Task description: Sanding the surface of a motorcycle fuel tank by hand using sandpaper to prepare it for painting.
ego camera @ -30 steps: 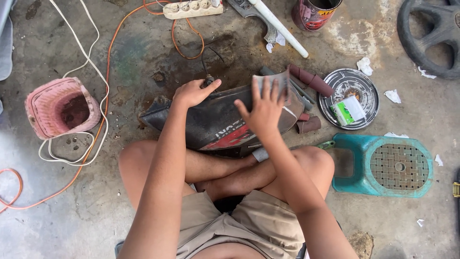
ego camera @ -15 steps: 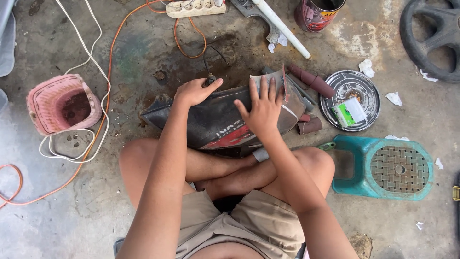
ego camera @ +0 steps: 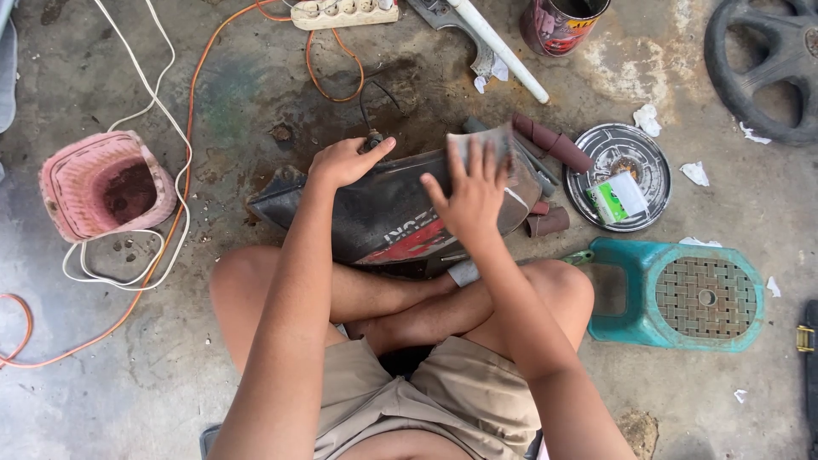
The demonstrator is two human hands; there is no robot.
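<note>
Item, frame centre: my right hand [ego camera: 473, 200] flat, pressing grey sandpaper [ego camera: 479, 143] on black panel [ego camera: 383, 213]; my left hand [ego camera: 341, 162] grips its edge; gloss and decal remain, sanding unfinished.

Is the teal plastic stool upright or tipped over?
Tipped over: the teal stool lies on its side on the concrete, its perforated seat facing the camera.

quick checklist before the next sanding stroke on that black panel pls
1. Left hand steadying the black panel at its upper edge: ok.
2. Right hand flat on the grey sandpaper sheet: ok.
3. Panel resting across the crossed legs: ok, though how firmly it sits cannot tell.
4. Sandpaper rolls lie close beside the panel's right end: not ok.
5. Orange cable clear of the panel: ok.
6. Grit left on the sheet: cannot tell.
</note>
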